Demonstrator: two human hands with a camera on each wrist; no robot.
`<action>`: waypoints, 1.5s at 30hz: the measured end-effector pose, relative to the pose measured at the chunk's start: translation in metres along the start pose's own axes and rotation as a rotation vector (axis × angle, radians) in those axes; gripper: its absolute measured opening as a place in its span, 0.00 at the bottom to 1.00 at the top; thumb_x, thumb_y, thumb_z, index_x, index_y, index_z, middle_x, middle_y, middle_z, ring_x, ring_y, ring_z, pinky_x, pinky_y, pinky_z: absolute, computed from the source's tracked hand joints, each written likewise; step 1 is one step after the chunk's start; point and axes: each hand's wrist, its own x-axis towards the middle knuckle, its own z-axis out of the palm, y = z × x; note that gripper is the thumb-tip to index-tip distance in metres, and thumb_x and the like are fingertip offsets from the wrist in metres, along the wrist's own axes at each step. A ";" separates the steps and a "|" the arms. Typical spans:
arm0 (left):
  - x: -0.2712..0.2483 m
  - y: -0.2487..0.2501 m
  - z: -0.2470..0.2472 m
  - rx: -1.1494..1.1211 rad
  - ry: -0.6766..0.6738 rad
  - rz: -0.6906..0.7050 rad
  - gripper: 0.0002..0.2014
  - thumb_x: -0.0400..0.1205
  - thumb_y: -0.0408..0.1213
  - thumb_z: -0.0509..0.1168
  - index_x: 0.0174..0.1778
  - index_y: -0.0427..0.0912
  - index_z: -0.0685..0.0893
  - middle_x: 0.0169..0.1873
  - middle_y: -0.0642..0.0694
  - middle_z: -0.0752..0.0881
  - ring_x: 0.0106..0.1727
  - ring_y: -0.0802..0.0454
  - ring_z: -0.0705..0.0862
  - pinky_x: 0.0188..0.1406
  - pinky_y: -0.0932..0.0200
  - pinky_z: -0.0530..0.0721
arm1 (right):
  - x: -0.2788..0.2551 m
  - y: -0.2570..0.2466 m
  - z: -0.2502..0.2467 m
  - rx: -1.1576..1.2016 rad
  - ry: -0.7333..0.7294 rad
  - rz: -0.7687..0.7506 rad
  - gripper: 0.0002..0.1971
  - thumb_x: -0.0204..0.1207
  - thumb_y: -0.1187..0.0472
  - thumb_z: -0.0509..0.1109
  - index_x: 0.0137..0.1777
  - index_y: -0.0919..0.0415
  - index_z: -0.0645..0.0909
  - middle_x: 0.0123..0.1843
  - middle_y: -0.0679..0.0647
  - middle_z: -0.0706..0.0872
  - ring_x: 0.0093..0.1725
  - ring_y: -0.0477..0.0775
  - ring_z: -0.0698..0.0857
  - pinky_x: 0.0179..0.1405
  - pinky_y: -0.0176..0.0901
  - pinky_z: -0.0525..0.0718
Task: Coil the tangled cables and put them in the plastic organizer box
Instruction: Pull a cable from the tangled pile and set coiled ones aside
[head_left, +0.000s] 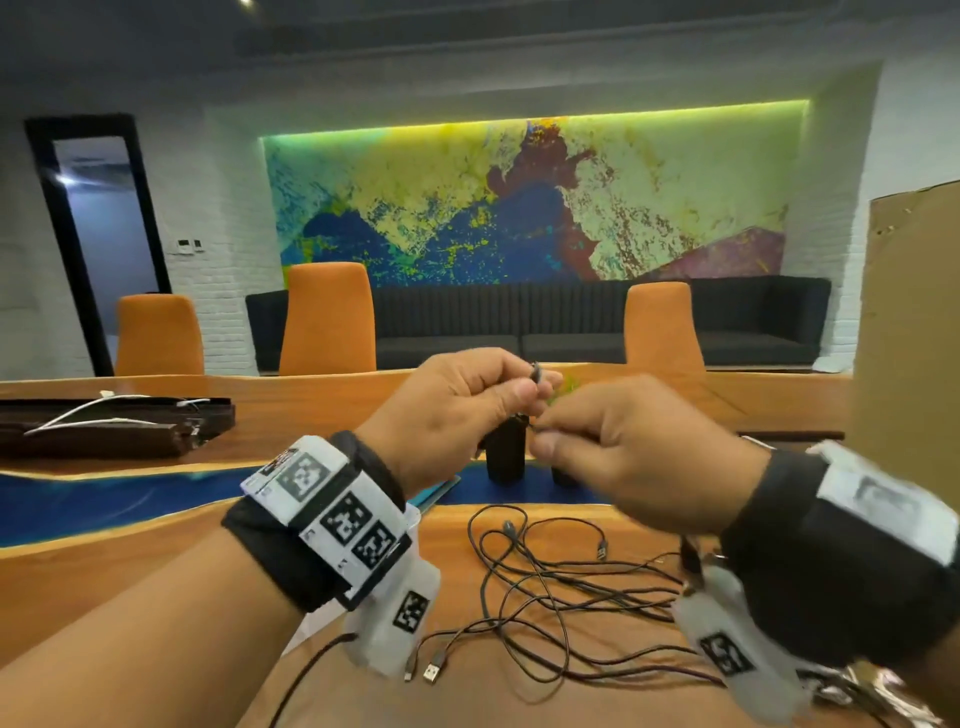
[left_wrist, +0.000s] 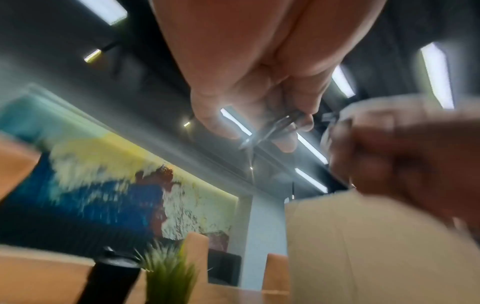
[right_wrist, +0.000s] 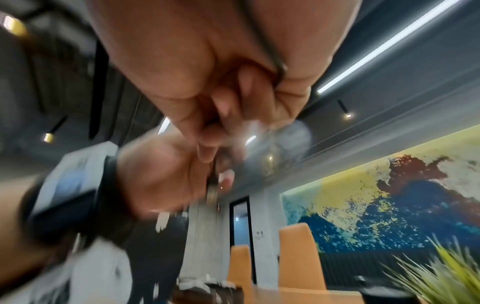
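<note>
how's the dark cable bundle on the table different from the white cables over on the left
The dark cables lie in a loose tangle on the bare wooden table, close below both hands; the white cables lie far off to the left on a dark flat case. The dark ones loop and cross many times, while the white ones run in a few long, nearly straight lines. Both lots lie loose, and neither is coiled.

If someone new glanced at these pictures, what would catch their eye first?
Probably the two raised hands at centre, left hand and right hand, pinching a cable end between them. Next, the tangled cables on the wooden table below, then the mural behind.
</note>
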 end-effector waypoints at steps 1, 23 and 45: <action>-0.002 -0.003 -0.001 0.068 -0.043 0.006 0.10 0.86 0.32 0.62 0.55 0.32 0.86 0.51 0.42 0.90 0.52 0.53 0.88 0.56 0.64 0.84 | 0.004 0.002 -0.010 -0.004 0.065 -0.025 0.09 0.81 0.54 0.68 0.42 0.52 0.87 0.34 0.48 0.85 0.37 0.47 0.83 0.39 0.54 0.84; -0.005 -0.003 0.019 -0.624 0.147 -0.351 0.09 0.86 0.36 0.61 0.50 0.38 0.85 0.29 0.49 0.81 0.31 0.57 0.78 0.39 0.61 0.78 | 0.016 0.042 0.010 0.948 0.313 0.559 0.03 0.79 0.66 0.72 0.46 0.62 0.87 0.35 0.54 0.87 0.32 0.47 0.85 0.38 0.44 0.89; -0.001 0.001 0.009 0.037 0.261 -0.185 0.07 0.86 0.32 0.64 0.45 0.35 0.85 0.33 0.46 0.84 0.27 0.68 0.79 0.27 0.75 0.76 | 0.004 0.035 -0.017 0.436 0.056 0.483 0.03 0.77 0.66 0.75 0.47 0.58 0.87 0.34 0.56 0.88 0.29 0.49 0.83 0.30 0.44 0.86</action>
